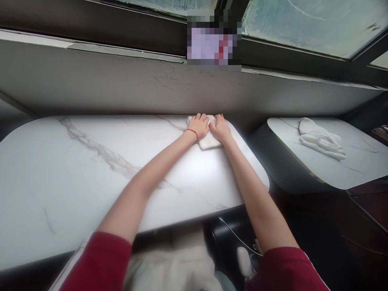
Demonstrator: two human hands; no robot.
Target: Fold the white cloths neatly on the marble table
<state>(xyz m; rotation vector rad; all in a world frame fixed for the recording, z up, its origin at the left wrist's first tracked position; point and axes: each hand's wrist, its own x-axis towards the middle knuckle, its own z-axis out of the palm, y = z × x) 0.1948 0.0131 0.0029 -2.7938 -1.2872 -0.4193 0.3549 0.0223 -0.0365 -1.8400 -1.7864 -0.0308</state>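
A folded white cloth [208,141] lies at the far edge of a white marble table [91,169], close to the wall. Both my arms reach across the table to it. My left hand [200,126], with a red string bracelet on the wrist, rests flat on the cloth's left part with fingers stretched out. My right hand [220,128] presses down on the cloth's right part, fingers together and laid over it. The two hands lie side by side and almost touch.
A second marble table [357,161] stands to the right with a crumpled white cloth [319,139] on it; a dark gap separates the tables. A grey wall ledge and window frame run along the back. A dark seat with a white cable sits below the near edge.
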